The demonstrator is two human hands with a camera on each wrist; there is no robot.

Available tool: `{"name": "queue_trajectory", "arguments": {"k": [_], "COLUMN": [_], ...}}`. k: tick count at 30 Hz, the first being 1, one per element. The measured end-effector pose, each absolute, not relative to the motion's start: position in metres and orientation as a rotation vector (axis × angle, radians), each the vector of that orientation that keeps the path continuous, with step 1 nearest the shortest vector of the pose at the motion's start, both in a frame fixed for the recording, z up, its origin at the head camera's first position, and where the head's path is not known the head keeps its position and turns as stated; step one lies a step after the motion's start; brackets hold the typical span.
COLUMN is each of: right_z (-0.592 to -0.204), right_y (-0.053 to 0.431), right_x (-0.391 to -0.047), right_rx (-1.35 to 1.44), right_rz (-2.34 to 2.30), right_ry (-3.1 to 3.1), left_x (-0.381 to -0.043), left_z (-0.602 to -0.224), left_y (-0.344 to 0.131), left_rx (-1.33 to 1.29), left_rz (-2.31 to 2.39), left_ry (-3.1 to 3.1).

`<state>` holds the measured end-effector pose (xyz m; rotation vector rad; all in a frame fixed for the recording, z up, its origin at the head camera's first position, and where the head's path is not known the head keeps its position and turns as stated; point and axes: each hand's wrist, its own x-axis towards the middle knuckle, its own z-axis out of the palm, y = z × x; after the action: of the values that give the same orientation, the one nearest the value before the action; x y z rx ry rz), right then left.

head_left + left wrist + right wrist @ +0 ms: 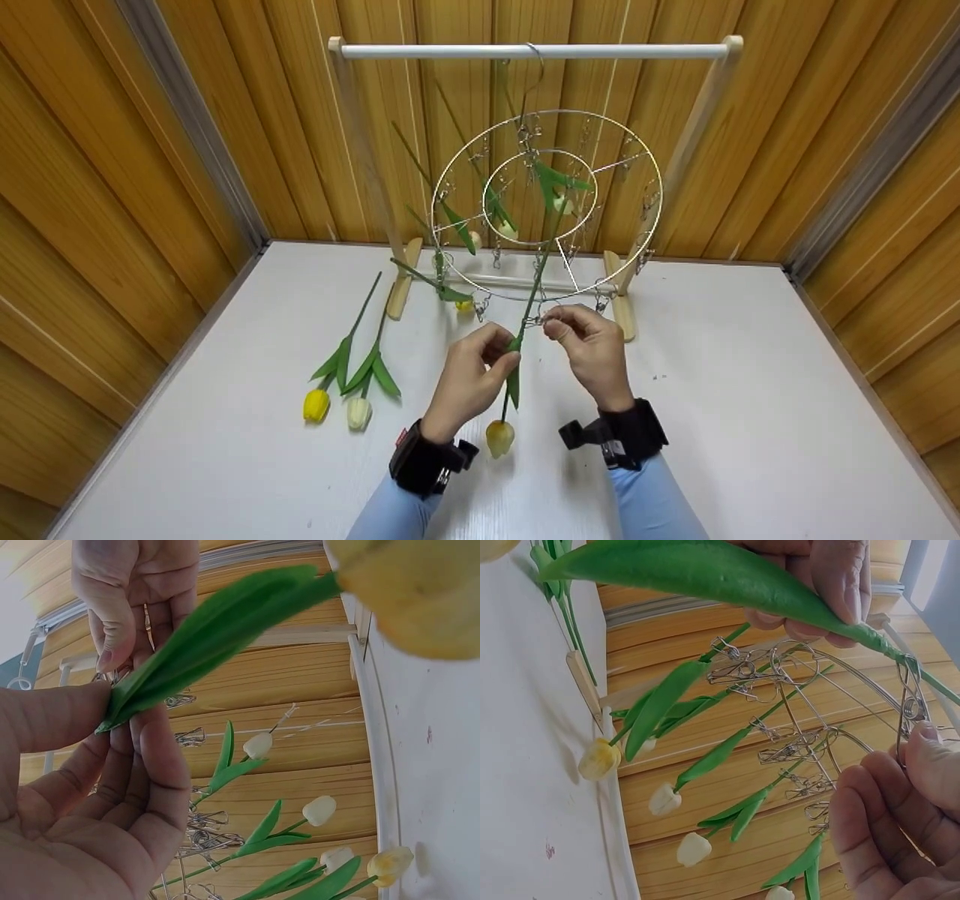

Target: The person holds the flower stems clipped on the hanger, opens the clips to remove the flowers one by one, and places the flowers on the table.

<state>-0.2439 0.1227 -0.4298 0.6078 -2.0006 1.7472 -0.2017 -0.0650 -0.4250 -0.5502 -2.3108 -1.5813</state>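
Observation:
An artificial yellow tulip [499, 439] points head-down over the table. My left hand [469, 375] pinches its stem between thumb and fingers, beside the green leaf [217, 637]. On the right, my right hand [596, 352] pinches a wire clip [910, 701] hanging at the front of the round metal drying hanger [643, 247]. In the right wrist view the clip sits across the tulip's stem just above the leaf; whether its jaws grip the stem I cannot tell. Several other tulips hang head-down from clips, among them a white one [694, 849].
A wooden stand [349, 135] with a white rod [450, 51] carries the hanger by its hook. To the left on the white table [225, 450] lie a yellow tulip [316, 405] and a white tulip [359, 413]. Wooden panel walls [112, 225] surround the table.

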Motion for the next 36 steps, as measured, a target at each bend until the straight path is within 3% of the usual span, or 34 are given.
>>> {"name": "queue_trajectory", "arguments": {"k": [36], "right_z": [-0.4282], "right_y": [0.1280], "right_x": [-0.2510], "right_rx": [0.531], "right_rz": [1.858], "right_ry": [-2.006], "left_x": [-0.2001], "left_z": [-0.4282], "left_y": [-0.0745], "left_rx": [-0.539], "left_rz": [-1.557], "left_ry": [-2.323]}}
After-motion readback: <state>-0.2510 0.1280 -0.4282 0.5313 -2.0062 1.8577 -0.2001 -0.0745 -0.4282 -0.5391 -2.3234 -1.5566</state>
